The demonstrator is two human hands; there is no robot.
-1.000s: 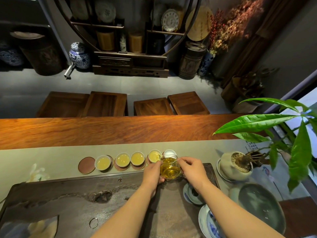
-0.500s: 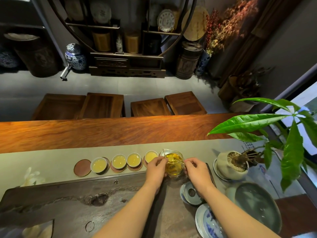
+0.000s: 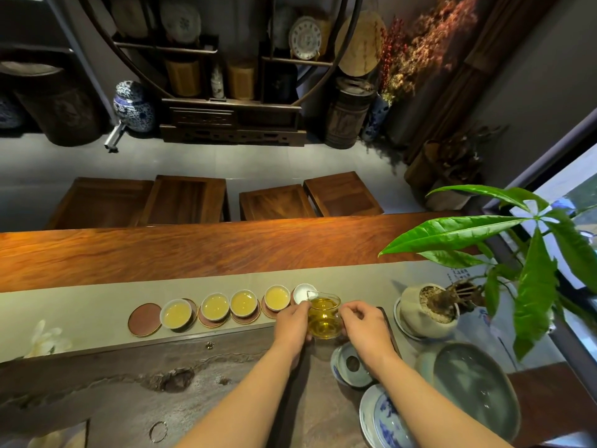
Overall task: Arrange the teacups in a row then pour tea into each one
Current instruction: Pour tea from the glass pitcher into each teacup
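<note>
Several small white teacups stand in a row on round coasters on the grey-green runner. The cups from the leftmost [image 3: 176,313] to the fourth [image 3: 277,297] hold yellow tea. The rightmost cup [image 3: 302,292] looks white inside. A glass pitcher [image 3: 324,316] of amber tea is upright right behind that cup, its spout toward it. My left hand [image 3: 292,323] cups the pitcher's left side. My right hand [image 3: 365,323] holds its right side at the handle.
An empty reddish coaster [image 3: 144,319] lies left of the row. A dark stone tea tray [image 3: 129,389] fills the near side. A blue-and-white lid [image 3: 353,363], patterned plates [image 3: 384,421], a grey-green basin [image 3: 475,386] and a potted plant [image 3: 429,310] crowd the right.
The pitcher has moved forward and up from over the tray to just behind the rightmost cup, both hands going with it. The view shifted slightly.
</note>
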